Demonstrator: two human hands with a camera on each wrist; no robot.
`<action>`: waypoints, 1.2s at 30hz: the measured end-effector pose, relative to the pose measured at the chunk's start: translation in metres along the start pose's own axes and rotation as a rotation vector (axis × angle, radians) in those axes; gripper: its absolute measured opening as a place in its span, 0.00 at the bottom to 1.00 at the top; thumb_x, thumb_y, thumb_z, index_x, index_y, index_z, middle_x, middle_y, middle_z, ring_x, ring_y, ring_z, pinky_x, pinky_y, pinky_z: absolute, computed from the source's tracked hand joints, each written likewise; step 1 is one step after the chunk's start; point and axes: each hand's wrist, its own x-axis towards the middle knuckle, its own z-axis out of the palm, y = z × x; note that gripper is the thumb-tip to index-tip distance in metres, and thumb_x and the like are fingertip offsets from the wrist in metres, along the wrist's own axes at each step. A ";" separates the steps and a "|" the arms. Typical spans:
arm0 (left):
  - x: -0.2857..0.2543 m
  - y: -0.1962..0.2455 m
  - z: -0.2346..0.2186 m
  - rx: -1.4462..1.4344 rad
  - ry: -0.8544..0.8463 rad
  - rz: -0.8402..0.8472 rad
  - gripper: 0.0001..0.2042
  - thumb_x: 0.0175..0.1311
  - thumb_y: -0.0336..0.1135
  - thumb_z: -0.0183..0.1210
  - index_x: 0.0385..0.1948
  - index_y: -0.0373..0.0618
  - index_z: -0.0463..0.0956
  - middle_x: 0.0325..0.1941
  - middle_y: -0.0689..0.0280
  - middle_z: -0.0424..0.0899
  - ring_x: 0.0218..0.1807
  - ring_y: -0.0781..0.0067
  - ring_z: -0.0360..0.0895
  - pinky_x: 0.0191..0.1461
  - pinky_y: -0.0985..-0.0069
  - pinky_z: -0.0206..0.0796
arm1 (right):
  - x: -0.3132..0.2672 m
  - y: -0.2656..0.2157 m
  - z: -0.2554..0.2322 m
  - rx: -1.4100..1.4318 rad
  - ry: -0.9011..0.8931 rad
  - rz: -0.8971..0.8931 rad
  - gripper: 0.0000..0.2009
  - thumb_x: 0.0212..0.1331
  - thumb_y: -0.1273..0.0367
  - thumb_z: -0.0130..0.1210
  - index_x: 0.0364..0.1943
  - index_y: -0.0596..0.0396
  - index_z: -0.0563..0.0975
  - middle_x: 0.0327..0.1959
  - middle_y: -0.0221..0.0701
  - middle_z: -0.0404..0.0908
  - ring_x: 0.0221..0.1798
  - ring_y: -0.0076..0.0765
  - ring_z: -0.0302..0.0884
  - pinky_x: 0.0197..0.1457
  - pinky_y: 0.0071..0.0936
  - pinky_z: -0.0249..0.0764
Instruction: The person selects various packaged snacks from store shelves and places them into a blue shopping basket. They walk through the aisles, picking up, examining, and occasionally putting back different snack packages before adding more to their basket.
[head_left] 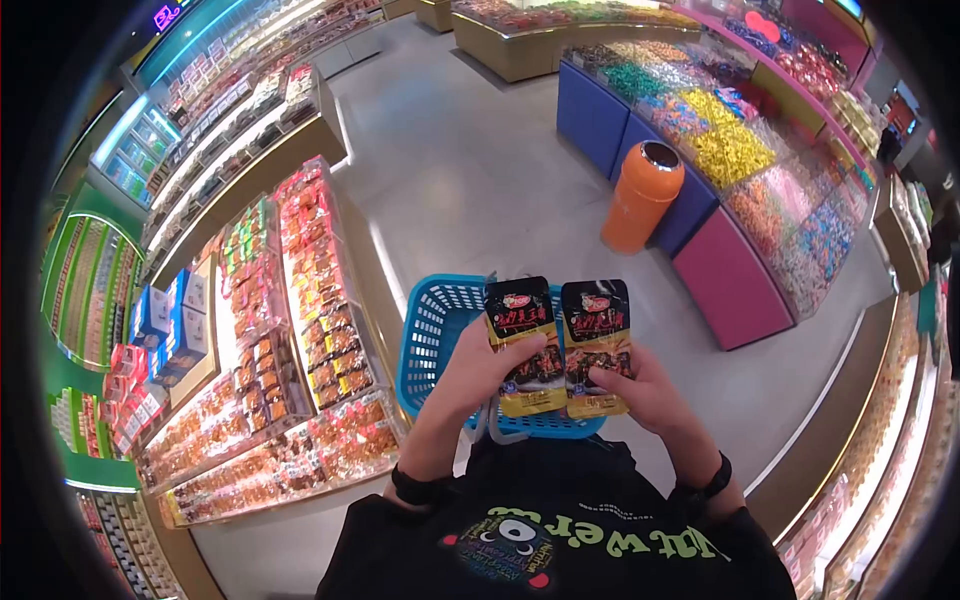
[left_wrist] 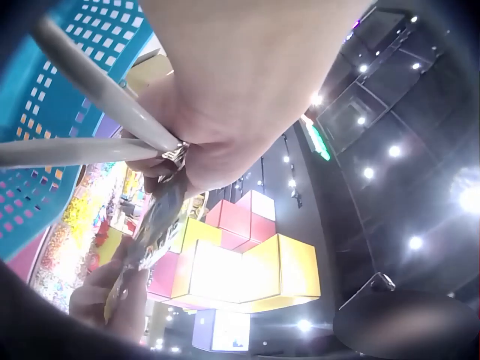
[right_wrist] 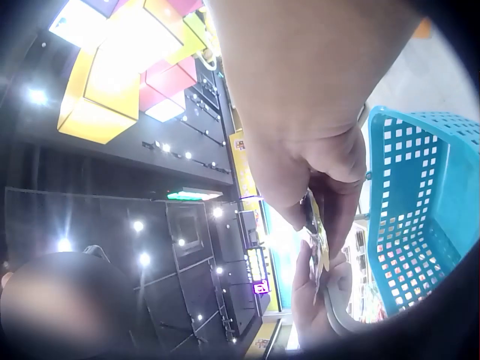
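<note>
Left hand (head_left: 478, 372) grips the left snack packet (head_left: 525, 345); right hand (head_left: 645, 392) grips the right snack packet (head_left: 596, 345) — both upright, side by side, edges touching, above the blue basket (head_left: 432, 335). Around them — orange bin (head_left: 641, 196), candy counters (head_left: 735, 160), snack shelves (head_left: 300, 330).

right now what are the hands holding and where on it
Each hand holds one black and yellow snack packet by its lower part: the left hand the left packet, the right hand the right packet.

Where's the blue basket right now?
Head view, centre: the blue basket hangs in front of the person, just behind the two snack packets, beside the left-side snack shelf.
</note>
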 end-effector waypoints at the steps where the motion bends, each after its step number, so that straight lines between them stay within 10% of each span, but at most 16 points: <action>1: 0.017 0.002 -0.007 -0.054 -0.010 0.026 0.16 0.55 0.32 0.62 0.44 0.37 0.70 0.41 0.65 0.79 0.42 0.79 0.75 0.48 0.78 0.68 | 0.019 -0.010 -0.003 0.017 0.007 0.002 0.19 0.61 0.74 0.50 0.56 0.60 0.64 0.52 0.32 0.73 0.52 0.26 0.72 0.57 0.28 0.70; 14: 0.145 0.012 -0.086 0.028 0.121 -0.016 0.28 0.52 0.35 0.63 0.53 0.34 0.60 0.45 0.57 0.75 0.50 0.70 0.72 0.54 0.72 0.65 | 0.247 -0.043 -0.020 0.025 -0.279 0.243 0.17 0.61 0.74 0.49 0.54 0.60 0.65 0.51 0.32 0.73 0.53 0.26 0.71 0.57 0.28 0.69; 30: 0.290 0.056 -0.215 0.158 0.747 -0.139 0.34 0.48 0.48 0.66 0.48 0.31 0.60 0.44 0.48 0.74 0.49 0.59 0.74 0.53 0.69 0.64 | 0.552 -0.076 -0.005 -0.229 -0.908 0.543 0.19 0.64 0.72 0.47 0.58 0.57 0.61 0.53 0.32 0.71 0.52 0.26 0.70 0.56 0.28 0.68; 36: 0.349 0.075 -0.263 0.007 0.838 -0.119 0.32 0.53 0.43 0.65 0.54 0.32 0.61 0.49 0.55 0.74 0.51 0.70 0.72 0.54 0.73 0.65 | 0.642 -0.092 0.007 -0.193 -0.993 0.305 0.17 0.64 0.74 0.47 0.56 0.60 0.63 0.51 0.32 0.73 0.51 0.25 0.71 0.57 0.27 0.68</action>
